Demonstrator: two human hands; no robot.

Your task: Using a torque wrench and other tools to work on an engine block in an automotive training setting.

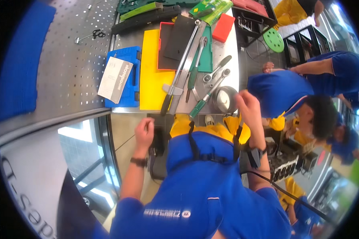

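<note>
Round grey metal bowl [216, 96] lies just left of the nearer right hand [249, 107], fingers bent, pinch unclear; left hand [144, 133] loosely curled.

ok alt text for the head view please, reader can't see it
A person's right hand is beside a round metal bowl on a workbench with a long wrench; the left hand is curled near the bench's edge. Other people are at right.
</note>
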